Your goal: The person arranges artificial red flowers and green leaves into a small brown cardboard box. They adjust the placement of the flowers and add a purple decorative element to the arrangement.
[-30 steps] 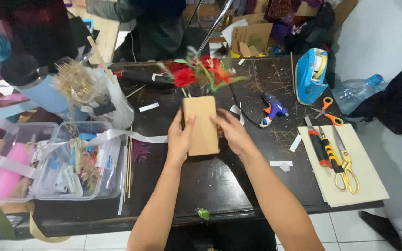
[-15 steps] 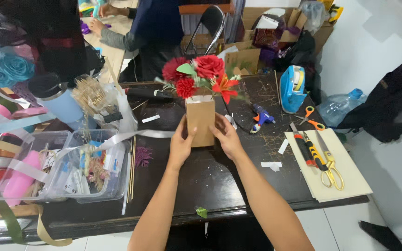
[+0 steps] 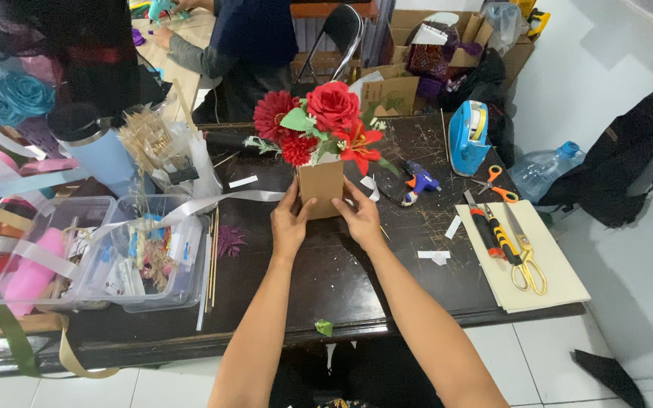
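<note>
In the head view, a small brown cardboard box (image 3: 321,188) is held upright on the dark table (image 3: 326,279), near its middle. It is clasped from both sides: the left hand (image 3: 289,224) is pressed to its left face, the right hand (image 3: 360,216) to its right, fingers curled around the lower edges. Red flowers (image 3: 319,121) are seen rising from its top. A blue glue gun (image 3: 417,181) lies just beside it.
</note>
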